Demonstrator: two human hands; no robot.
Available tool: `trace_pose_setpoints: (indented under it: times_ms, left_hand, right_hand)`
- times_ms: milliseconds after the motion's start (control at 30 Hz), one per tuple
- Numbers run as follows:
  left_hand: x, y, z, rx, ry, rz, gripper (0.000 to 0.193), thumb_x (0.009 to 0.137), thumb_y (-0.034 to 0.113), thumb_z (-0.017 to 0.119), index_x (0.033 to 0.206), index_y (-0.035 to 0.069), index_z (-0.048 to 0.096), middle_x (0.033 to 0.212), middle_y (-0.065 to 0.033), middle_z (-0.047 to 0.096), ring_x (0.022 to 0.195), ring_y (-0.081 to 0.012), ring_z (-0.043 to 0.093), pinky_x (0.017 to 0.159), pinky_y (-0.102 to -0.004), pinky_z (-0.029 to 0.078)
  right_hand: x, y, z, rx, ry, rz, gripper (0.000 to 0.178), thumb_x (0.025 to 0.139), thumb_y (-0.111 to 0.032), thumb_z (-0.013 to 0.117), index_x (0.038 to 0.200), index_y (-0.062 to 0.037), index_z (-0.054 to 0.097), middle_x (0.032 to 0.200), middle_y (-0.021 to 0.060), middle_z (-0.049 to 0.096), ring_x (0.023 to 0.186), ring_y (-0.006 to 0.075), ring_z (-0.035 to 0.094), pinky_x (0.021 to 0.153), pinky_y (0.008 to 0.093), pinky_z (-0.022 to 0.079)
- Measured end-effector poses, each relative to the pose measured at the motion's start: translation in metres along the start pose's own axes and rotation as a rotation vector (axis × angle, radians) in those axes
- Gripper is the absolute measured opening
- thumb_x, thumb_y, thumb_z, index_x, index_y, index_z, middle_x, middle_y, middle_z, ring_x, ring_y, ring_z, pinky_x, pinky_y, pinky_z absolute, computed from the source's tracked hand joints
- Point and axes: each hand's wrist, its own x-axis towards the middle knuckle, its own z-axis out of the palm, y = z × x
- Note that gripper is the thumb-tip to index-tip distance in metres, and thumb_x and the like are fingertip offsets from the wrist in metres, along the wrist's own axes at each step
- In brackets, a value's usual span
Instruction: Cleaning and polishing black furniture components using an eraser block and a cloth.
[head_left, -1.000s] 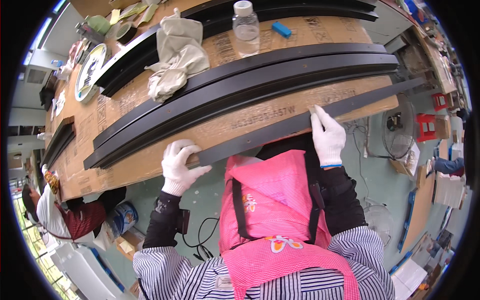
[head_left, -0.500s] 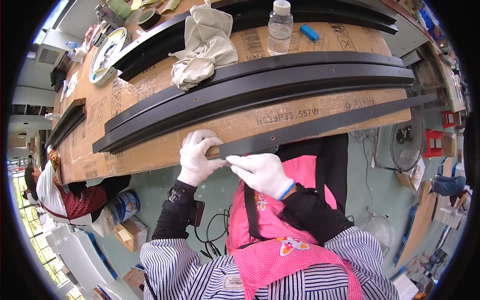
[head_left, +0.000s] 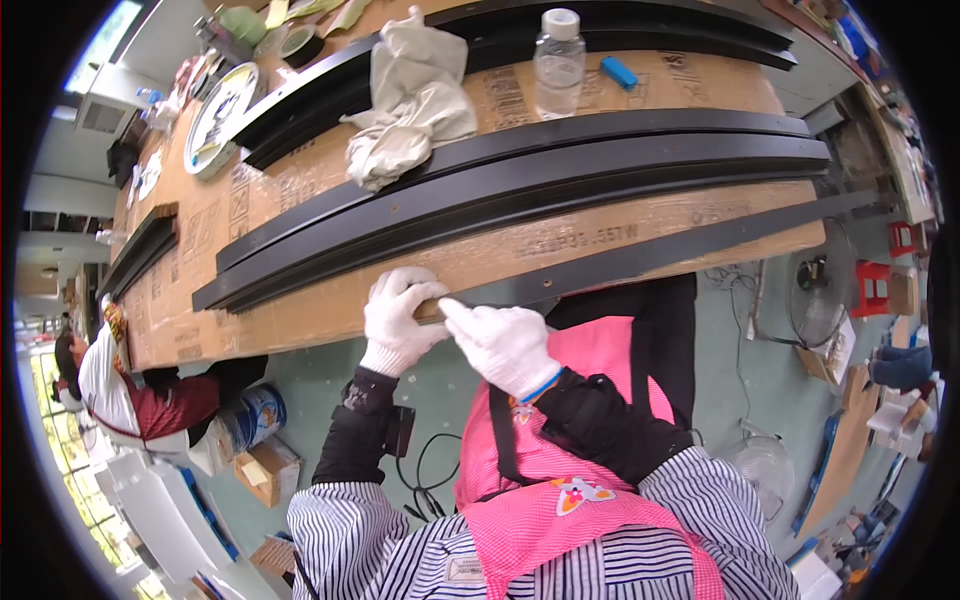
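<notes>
A long, dark flat strip (head_left: 660, 247) with small holes lies along the near edge of the cardboard-covered table (head_left: 300, 322). Its left end runs in between my hands. My left hand (head_left: 398, 322), in a white knitted glove, has its fingers curled around that end. My right hand (head_left: 503, 345), gloved the same way, is closed with its fingertips at the strip's end, close to my left fingers. Whatever lies between the right fingertips is hidden. Just beyond, two long black profiles (head_left: 560, 165) lie side by side. A crumpled cream cloth (head_left: 412, 110) rests over them.
A clear bottle with a white cap (head_left: 559, 70) and a blue block (head_left: 619, 72) stand farther back, near another black profile (head_left: 320, 108). At the left are a round white tray (head_left: 196, 160), short black pieces (head_left: 142, 250) and another person (head_left: 150, 395). Right of the table stands a fan (head_left: 815, 285).
My right hand has shifted left and slightly up along the strip, and now covers more of its end. My left hand stays nearly in place. The view has shifted slightly.
</notes>
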Motion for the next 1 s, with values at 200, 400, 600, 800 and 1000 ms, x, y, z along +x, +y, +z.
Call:
trace_pose_setpoints:
  times_ms: [200, 400, 600, 800, 1000]
  left_hand:
    - [-0.010, 0.003, -0.017, 0.059, -0.045, -0.065, 0.054, 0.052, 0.020, 0.098, 0.098, 0.010, 0.072, 0.110, -0.0102, 0.068, 0.107, -0.0342, 0.065, 0.094, -0.0472, 0.054]
    - [0.030, 0.070, -0.008, 0.240, -0.162, 0.240, 0.075, 0.052, 0.030, 0.097, 0.116, 0.009, 0.062, 0.118, -0.0128, 0.066, 0.113, -0.0374, 0.062, 0.097, -0.0478, 0.048]
    - [0.014, 0.065, 0.008, 0.339, -0.022, 0.255, 0.057, 0.057, 0.017, 0.095, 0.104, 0.009, 0.062, 0.109, -0.0128, 0.064, 0.101, -0.0379, 0.063, 0.087, -0.0484, 0.050]
    - [0.002, 0.101, -0.021, 0.053, -0.456, -0.052, 0.058, 0.075, 0.018, 0.083, 0.127, -0.004, 0.068, 0.099, -0.0204, 0.075, 0.091, -0.0325, 0.076, 0.086, -0.0405, 0.059]
    - [0.012, 0.117, -0.025, -0.320, -0.661, -0.220, 0.069, 0.082, 0.022, 0.079, 0.145, -0.002, 0.062, 0.093, -0.0116, 0.076, 0.087, -0.0199, 0.074, 0.083, -0.0332, 0.057]
  right_hand:
    - [-0.019, 0.076, -0.073, -0.162, 0.173, 0.267, 0.023, 0.094, -0.022, 0.076, 0.116, -0.0160, 0.078, 0.078, 0.0051, 0.074, 0.067, 0.0242, 0.073, 0.061, 0.0360, 0.058]
    - [-0.112, 0.288, -0.239, -0.454, 0.708, 0.710, 0.038, 0.102, -0.034, 0.067, 0.127, -0.0060, 0.076, 0.094, 0.0142, 0.080, 0.076, 0.0302, 0.076, 0.070, 0.0395, 0.057]
    - [-0.188, 0.252, -0.248, 0.383, 0.887, 1.137, 0.042, 0.101, -0.031, 0.076, 0.126, 0.0026, 0.075, 0.075, -0.0001, 0.068, 0.056, 0.0057, 0.052, 0.054, 0.0260, 0.042]
    - [-0.242, 0.192, -0.198, 0.458, 0.898, 1.323, 0.037, 0.104, -0.025, 0.071, 0.129, 0.0011, 0.074, 0.072, 0.0006, 0.066, 0.052, 0.0051, 0.049, 0.050, 0.0249, 0.038]
    - [-0.211, 0.187, -0.205, 0.612, 0.995, 1.250, 0.037, 0.106, -0.025, 0.066, 0.134, -0.0008, 0.071, 0.065, -0.0022, 0.059, 0.047, 0.0041, 0.043, 0.045, 0.0237, 0.032]
